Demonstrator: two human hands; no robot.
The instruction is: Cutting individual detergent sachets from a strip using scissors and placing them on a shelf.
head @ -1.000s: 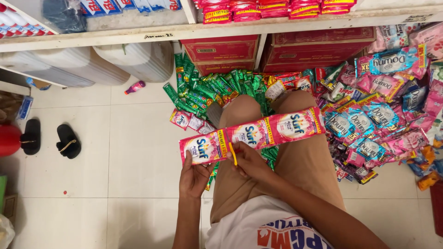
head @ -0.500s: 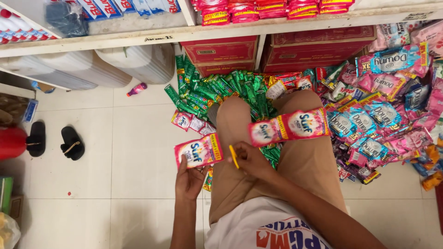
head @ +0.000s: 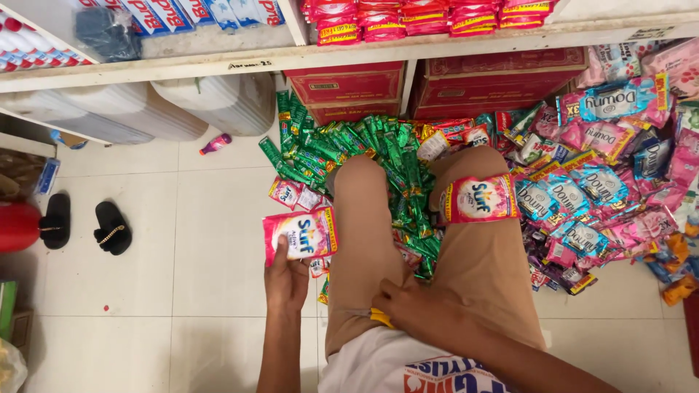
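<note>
My left hand [head: 286, 280] holds a single pink detergent sachet [head: 300, 234] out over the tiled floor, left of my left knee. A short strip of the same pink sachets [head: 477, 198] lies across my right knee, and no hand touches it. Low on my lap, my right hand [head: 411, 311] is closed around a small yellow-handled cutting tool [head: 379, 317], with only the yellow end showing. I sit on the floor in tan shorts [head: 364, 240].
A heap of green sachets [head: 342, 142] lies between and ahead of my knees. Pink and blue sachets [head: 604, 193] are piled at the right. Red cartons [head: 349, 87] and white jerrycans [head: 211, 102] stand under the shelf [head: 218, 62]. Black sandals [head: 80, 227] lie at the left.
The strip I held in both hands has been cut. One sachet went left in my left hand, the rest dropped onto my right knee, and my right hand sank to my lap.
</note>
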